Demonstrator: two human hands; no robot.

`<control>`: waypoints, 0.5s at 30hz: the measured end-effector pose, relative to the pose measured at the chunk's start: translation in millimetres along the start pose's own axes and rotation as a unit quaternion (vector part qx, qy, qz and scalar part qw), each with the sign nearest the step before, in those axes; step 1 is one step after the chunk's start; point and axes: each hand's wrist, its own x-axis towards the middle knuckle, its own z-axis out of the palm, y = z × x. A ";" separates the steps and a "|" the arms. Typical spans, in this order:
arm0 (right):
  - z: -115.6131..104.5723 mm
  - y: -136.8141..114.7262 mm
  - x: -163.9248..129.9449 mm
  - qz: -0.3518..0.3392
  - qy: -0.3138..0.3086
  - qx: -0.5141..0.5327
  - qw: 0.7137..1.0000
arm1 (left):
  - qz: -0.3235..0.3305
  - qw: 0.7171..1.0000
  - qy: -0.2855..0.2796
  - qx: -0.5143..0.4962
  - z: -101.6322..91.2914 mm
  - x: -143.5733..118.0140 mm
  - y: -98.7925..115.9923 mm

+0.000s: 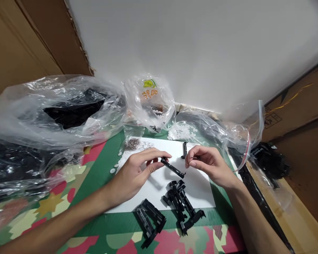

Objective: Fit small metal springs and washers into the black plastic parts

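Holding black clip [172, 168] in left hand [134, 173]; long axis slanting down-right

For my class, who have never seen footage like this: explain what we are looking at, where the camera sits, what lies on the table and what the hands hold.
This is one picture from a camera worn on a person's head, looking forward and down at their own bare hands. The left hand pinches a slim black plastic bar at one end. The right hand is beside the bar's other end, its fingertips pinched together; whether it holds anything is too small to tell. Below them lies a white sheet on a green patterned table cover. Two piles of black plastic parts sit near the sheet's front edge. Clear plastic bags of parts stand behind, with small white pieces and a heap of tiny metal bits.
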 end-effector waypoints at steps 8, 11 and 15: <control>10.5 -2.2 -4.1 -0.025 -0.051 -0.015 0.998 | 0.123 0.991 0.012 0.057 -1.8 -2.4 -1.5; 11.7 -6.4 -6.4 -0.025 -0.072 -0.037 0.996 | 0.135 0.988 0.013 0.077 -2.7 -4.0 -3.1; 13.6 -9.1 -7.9 -0.034 -0.080 -0.050 0.995 | 0.150 0.984 0.025 0.095 -3.9 -4.1 -1.6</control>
